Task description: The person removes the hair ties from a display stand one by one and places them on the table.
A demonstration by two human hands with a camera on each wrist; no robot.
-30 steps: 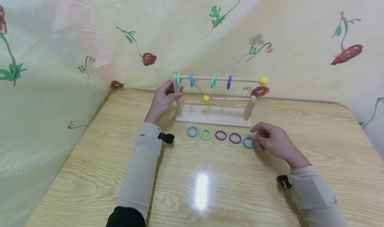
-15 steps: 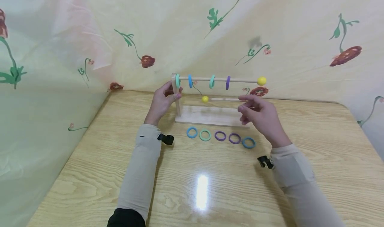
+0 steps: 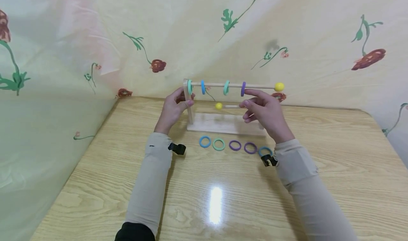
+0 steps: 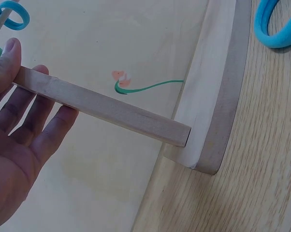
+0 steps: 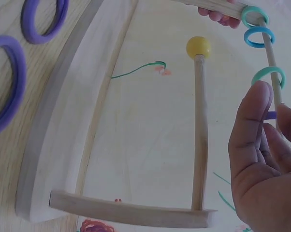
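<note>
Left hand (image 3: 173, 107): curled round post (image 4: 107, 106) | right hand (image 3: 265, 110): loosely spread, touching purple ring (image 3: 243, 87)

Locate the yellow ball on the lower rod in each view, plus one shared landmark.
Head: yellow ball near centre, slightly right.
Left wrist: not in picture.
Right wrist: yellow ball in upper part, right of centre.
Shared landmark: wooden base, all three views.

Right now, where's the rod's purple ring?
Head view, right of centre: purple ring by the right hand, between a green ring and upper yellow ball.
</note>
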